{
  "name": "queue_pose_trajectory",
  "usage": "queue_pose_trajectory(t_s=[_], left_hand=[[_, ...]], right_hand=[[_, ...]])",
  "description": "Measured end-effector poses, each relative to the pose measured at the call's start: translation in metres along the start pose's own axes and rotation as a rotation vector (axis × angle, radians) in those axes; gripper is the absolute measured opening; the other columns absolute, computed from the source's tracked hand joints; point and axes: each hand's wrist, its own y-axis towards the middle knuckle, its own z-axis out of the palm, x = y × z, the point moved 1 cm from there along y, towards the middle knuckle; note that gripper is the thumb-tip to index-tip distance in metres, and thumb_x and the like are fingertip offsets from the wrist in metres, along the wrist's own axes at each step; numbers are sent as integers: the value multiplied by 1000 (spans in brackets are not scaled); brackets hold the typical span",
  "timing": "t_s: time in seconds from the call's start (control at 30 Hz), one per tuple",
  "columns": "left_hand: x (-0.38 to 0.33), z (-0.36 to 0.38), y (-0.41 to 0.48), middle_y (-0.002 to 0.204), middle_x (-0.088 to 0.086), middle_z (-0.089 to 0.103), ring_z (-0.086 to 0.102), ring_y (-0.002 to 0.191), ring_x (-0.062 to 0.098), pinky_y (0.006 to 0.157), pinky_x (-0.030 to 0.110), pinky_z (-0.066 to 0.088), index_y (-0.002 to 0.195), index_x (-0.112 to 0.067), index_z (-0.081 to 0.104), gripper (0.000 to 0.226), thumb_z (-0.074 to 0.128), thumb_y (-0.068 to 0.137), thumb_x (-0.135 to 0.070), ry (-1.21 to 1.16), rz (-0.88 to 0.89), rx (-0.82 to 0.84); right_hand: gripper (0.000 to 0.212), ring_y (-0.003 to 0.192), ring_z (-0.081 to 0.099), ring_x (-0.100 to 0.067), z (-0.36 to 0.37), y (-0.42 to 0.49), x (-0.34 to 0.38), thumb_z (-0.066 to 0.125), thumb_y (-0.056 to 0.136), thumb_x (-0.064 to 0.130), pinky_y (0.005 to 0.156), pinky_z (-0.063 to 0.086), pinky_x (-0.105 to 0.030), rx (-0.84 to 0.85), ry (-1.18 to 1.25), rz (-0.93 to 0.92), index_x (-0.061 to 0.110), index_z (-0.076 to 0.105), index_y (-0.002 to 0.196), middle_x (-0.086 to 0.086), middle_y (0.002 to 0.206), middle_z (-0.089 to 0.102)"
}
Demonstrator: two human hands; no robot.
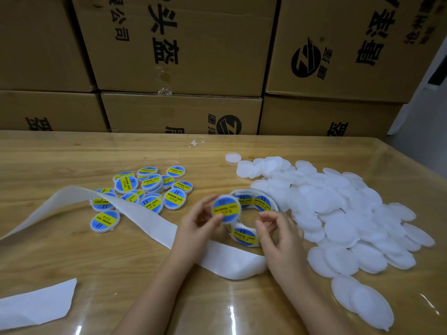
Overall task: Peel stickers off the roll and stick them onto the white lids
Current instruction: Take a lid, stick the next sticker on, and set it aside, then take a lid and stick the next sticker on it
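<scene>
The spent backing strip (72,204) trails across the left of the table (48,257). Next come about twenty labelled lids (145,192), overlapped too much for an exact count. The left hand (200,221) pinches one labelled lid (226,209) by its rim, a sound hold for something that looks light, thin and smooth. One sticker roll (251,234) lies beneath; its stickers are likely floppy and best lifted by an edge. The right hand (278,228) hovers half-curled, apparently empty. Several dozen plain white lids (338,213) lie heaped at the right.
</scene>
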Motion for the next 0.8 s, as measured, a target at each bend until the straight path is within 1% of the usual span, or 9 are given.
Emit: queue_pose_trajectory(t_s=[0.1,0.2,0.33,0.4,0.5,0.57,0.67,0.73,0.8], left_hand=[[12,-26,13,70,-8,50,53,69,14,73,26,46,112,-37,58,40,61,88,-4,112,-76,-222],[21,-48,18,70,-8,51,50,59,0,64,10,42,119,-31,58,40,57,87,-6,314,-139,-396],[27,-65,18,77,-7,54,55,75,17,67,30,40,129,-16,52,44,53,86,-4,459,-263,-474],[26,-67,18,87,-1,57,56,85,22,70,29,36,131,-10,50,47,54,84,-3,493,-287,-483],[25,-67,19,111,16,56,45,84,4,75,29,35,132,-3,47,51,54,83,-1,564,-266,-481],[24,-66,18,126,18,47,52,86,11,80,32,39,127,-5,53,44,54,83,-3,616,-270,-476],[24,-59,14,114,20,58,57,92,41,81,45,46,105,0,67,30,61,76,2,904,-112,-372],[25,-54,10,101,19,65,56,90,42,71,47,45,97,-1,70,25,67,72,-1,1113,-71,-289],[25,-50,8,101,15,67,58,93,39,70,44,44,95,-4,71,23,70,72,-7,1207,-68,-241]], right_hand=[[15,91,47,10,0,0,2,54,84,36,90,35,-37,6,-50,-46,26,63,91,20,78,60],[16,92,41,19,1,-2,2,53,85,36,86,37,-39,-17,-45,-68,25,64,89,22,77,59],[19,90,46,15,0,-2,2,42,85,47,86,34,-36,-34,-2,-78,37,58,86,21,75,61],[13,88,51,6,0,0,0,40,85,48,89,32,-33,-27,10,-73,43,52,85,19,76,63],[15,86,54,2,-1,2,-1,40,86,49,91,34,-34,-44,20,-65,43,53,86,17,76,64],[17,86,55,0,-1,3,-3,39,86,49,91,37,-37,-58,39,-52,42,55,87,16,76,64],[17,86,56,-4,-2,5,-6,39,87,48,89,42,-46,-84,80,-29,42,55,86,13,77,64],[21,89,55,-6,-3,6,-8,39,87,46,87,44,-49,-117,115,-7,37,58,87,12,80,65],[24,92,54,-7,-5,8,-12,38,89,42,86,45,-38,-150,142,20,32,60,88,16,86,66]])
